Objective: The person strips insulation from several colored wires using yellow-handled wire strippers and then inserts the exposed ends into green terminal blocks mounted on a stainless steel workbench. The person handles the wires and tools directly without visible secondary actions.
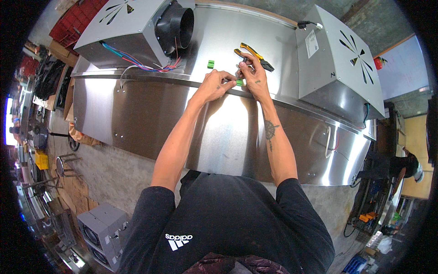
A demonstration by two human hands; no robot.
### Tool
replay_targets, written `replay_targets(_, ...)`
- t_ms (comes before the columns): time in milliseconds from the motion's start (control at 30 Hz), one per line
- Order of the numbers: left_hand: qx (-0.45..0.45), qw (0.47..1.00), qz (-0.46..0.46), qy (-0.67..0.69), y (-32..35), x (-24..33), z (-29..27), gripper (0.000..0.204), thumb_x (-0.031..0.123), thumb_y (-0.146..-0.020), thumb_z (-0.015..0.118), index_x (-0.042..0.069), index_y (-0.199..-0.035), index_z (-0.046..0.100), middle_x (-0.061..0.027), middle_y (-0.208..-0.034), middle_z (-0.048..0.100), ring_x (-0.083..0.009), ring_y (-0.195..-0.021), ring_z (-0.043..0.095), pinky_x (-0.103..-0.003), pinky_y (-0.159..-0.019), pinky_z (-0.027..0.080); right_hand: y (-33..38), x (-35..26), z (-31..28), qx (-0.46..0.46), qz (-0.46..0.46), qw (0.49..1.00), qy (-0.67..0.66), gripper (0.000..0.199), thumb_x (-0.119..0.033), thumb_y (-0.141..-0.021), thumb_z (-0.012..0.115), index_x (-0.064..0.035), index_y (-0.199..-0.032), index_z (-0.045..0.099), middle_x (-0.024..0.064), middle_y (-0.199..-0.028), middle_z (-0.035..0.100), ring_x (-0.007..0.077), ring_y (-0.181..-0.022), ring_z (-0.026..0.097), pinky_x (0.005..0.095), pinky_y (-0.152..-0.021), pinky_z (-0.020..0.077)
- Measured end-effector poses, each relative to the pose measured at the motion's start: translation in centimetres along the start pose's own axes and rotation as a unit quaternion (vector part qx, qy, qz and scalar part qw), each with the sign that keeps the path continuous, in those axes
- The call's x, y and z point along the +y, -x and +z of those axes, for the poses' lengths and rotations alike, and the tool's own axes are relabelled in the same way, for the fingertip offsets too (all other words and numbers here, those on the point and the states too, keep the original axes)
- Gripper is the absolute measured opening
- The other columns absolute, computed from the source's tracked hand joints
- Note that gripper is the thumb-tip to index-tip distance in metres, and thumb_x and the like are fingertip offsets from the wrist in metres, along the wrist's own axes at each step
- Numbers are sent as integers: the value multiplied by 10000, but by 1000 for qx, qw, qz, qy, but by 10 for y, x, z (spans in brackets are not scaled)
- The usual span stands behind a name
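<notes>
Head view: left hand (pixel 216 86) is pinching a green connector (pixel 239 83) at the near edge of a steel surface (pixel 223 32). Right hand (pixel 253 76) is curling beside it, grip state unclear; pliers (pixel 262 60) are lying beyond.

At left, a red crate (pixel 75 23), a yellow bin (pixel 41 160) near a stool (pixel 59 166), a grey box (pixel 108 217); right, a whiteboard (pixel 407 68).

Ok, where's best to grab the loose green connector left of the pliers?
Likely pinch its left and right sides, coming from above: the green connector is a small, squat block lying apart from the pliers on the metal top, just beyond the left hand.
</notes>
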State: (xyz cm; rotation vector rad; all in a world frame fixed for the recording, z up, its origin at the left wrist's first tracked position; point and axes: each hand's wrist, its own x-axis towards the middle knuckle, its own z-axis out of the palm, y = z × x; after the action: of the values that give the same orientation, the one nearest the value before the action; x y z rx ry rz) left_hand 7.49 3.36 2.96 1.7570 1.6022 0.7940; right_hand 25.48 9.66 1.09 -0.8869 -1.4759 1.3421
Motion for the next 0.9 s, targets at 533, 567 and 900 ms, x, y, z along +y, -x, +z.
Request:
replay_targets(533, 15, 1000, 12, -16, 5, 7, -3, 343, 300, -934, 779, 17, -1126, 813, -200, -901, 779, -289, -806, 716, -448, -832, 583, 2, -14, 0, -21, 13, 999, 29, 374, -200, -1076, 667, -65, -1422, 631, 28, -997, 645, 92, -879, 626, 260, -783, 543)
replay_targets(567, 15, 1000, 14, -16, 4, 5, -3, 345, 300, -932, 780, 18, -1128, 813, -200, -901, 779, -290, -808, 717, -448, -831, 582, 1, -13, 0, -24, 12, 999, 17, 373, -202, -1079, 662, -65, -1424, 630, 28, -990, 651, 91, -881, 627, 259, -783, 542)
replay_targets(900, 0, 1000, -16, 14, 1, 1, 0, 333, 286, -928, 771, 26, -1133, 813, -185, -910, 784, -283, -793, 700, -441, -808, 572, 1, -9, 0, -11, 9, 1000, 24, 350, -196, -1064, 685, -70, -1388, 651, 5, -975, 619, 84, -860, 595, 255, -760, 529)
